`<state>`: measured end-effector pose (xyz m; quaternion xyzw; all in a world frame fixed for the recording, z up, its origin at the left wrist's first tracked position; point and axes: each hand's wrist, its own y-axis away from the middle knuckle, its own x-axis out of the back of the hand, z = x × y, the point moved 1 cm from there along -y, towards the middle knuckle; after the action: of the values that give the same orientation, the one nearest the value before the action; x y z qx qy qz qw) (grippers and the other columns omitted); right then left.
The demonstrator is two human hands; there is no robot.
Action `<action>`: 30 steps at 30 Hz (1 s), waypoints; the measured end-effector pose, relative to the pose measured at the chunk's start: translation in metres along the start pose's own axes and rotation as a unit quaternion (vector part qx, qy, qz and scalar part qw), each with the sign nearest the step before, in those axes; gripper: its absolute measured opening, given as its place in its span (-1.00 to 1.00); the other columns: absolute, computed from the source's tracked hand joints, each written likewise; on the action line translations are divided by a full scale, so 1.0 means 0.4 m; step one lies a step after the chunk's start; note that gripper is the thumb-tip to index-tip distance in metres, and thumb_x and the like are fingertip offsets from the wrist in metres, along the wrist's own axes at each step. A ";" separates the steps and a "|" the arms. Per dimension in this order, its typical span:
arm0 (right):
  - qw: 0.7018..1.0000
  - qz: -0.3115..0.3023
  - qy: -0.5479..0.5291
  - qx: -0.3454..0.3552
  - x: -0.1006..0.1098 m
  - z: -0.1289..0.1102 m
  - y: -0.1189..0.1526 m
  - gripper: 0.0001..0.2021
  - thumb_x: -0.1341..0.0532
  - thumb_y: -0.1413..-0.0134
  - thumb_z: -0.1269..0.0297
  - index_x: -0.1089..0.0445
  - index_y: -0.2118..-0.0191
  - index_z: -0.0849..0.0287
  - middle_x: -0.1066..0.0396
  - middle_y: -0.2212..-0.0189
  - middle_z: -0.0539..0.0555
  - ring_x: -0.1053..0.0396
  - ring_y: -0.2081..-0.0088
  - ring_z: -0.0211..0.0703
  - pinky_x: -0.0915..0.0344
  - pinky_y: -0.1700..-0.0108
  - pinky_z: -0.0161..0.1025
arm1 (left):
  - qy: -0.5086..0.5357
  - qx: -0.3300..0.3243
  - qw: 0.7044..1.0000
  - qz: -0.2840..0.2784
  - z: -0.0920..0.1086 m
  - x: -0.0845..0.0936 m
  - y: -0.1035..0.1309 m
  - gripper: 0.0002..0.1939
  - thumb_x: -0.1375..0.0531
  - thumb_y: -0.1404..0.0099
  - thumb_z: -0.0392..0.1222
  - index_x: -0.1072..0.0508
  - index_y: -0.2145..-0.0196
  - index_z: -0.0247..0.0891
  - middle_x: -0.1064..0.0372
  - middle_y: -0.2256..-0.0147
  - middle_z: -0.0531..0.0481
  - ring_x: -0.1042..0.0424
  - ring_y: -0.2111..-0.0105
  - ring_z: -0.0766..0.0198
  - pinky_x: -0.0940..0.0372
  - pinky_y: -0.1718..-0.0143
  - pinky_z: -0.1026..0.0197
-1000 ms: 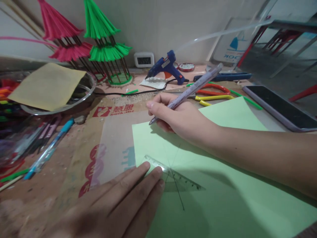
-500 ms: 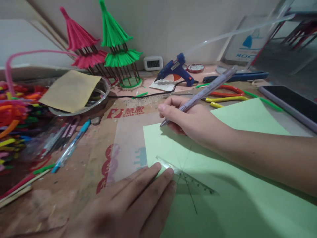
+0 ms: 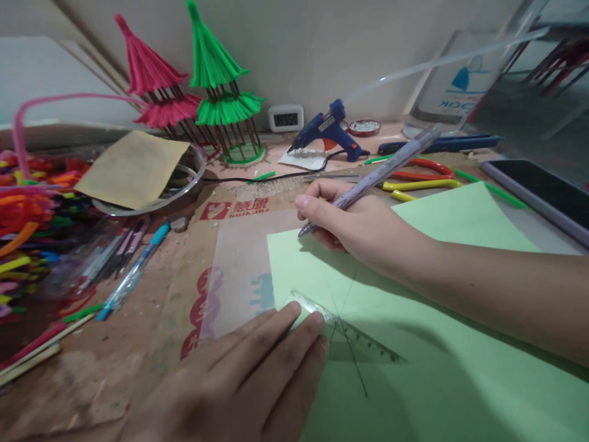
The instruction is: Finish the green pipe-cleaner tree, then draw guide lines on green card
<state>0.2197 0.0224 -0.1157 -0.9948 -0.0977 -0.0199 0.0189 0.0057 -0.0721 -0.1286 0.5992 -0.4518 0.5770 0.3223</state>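
A sheet of light green paper [image 3: 442,294] lies on the table with thin lines crossing near its left part. My left hand [image 3: 248,374] rests flat, fingers stretched out, their tips pressing a clear ruler [image 3: 363,336] onto the paper beside the crossing. Wrapped round a light purple pen [image 3: 386,166], my right hand [image 3: 350,215] leans on the sheet near its upper left edge. The pen's tip is at or just above the paper; I cannot tell whether it touches.
Behind stand a blue glue gun [image 3: 324,129], a small digital clock [image 3: 286,118] and pink [image 3: 154,67] and green [image 3: 218,67] pipe-cleaner towers. Pliers [image 3: 423,184] and a phone [image 3: 543,190] lie right. On the left are a metal bowl [image 3: 196,184], pens [image 3: 133,270] and coloured pipe cleaners [image 3: 23,215].
Hardly anything differs. The whole view has shifted very slightly; both hands, the pen and the ruler keep their places on the paper.
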 end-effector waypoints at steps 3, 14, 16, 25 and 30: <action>1.000 -0.006 0.001 0.007 0.001 0.001 -0.001 -0.75 -0.23 -0.33 0.29 -0.30 0.42 0.16 -0.17 0.73 -0.18 -0.05 0.66 -0.41 0.12 0.62 -0.35 | -0.015 -0.010 1.000 0.019 -0.004 -0.002 0.004 -0.37 0.00 -0.35 -0.40 -0.18 -0.36 -0.36 -0.24 -0.34 -0.11 -0.24 -0.32 0.06 -0.30 -0.29 0.11; 0.999 -0.021 0.008 0.030 0.005 0.003 -0.006 -0.72 -0.22 -0.34 0.27 -0.28 0.44 0.15 -0.17 0.72 -0.18 -0.08 0.65 -0.41 0.03 0.59 -0.37 | 0.016 0.003 0.999 0.035 -0.012 -0.009 0.014 -0.46 -0.04 -0.47 -0.19 -0.23 -0.36 -0.28 -0.26 -0.33 0.00 -0.10 -0.39 0.15 -0.01 -0.42 0.19; 0.999 -0.023 0.008 0.029 0.004 0.001 -0.005 -0.72 -0.21 -0.35 0.27 -0.28 0.44 0.15 -0.17 0.72 -0.18 -0.07 0.66 -0.40 0.02 0.59 -0.36 | 0.026 -0.003 0.999 0.028 -0.012 -0.008 0.015 -0.43 -0.04 -0.45 -0.23 -0.21 -0.37 -0.30 -0.24 -0.34 -0.01 -0.10 -0.39 0.14 -0.04 -0.40 0.20; 0.999 -0.025 0.007 0.025 0.004 0.002 -0.003 -0.72 -0.21 -0.35 0.27 -0.25 0.43 0.14 -0.16 0.72 -0.18 -0.08 0.64 -0.38 0.00 0.56 -0.36 | 0.033 0.016 0.999 -0.007 -0.015 -0.003 0.027 -0.32 0.05 -0.39 -0.38 -0.05 -0.44 -0.19 -0.16 -0.38 0.11 -0.12 -0.39 0.23 -0.10 -0.37 0.20; 0.999 -0.027 0.008 0.025 0.006 0.002 -0.002 -0.72 -0.29 -0.28 0.22 -0.26 0.43 0.13 -0.16 0.72 -0.18 -0.08 0.64 -0.38 0.00 0.57 -0.35 | 0.027 0.019 0.999 -0.008 -0.007 0.000 0.023 -0.32 0.04 -0.38 -0.38 -0.07 -0.43 -0.22 -0.17 -0.38 0.08 -0.09 -0.40 0.17 -0.07 -0.39 0.11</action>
<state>0.2221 0.0235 -0.1162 -0.9908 -0.1251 -0.0254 0.0443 -0.0040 -0.0732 -0.1296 0.5926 -0.4271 0.5990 0.3279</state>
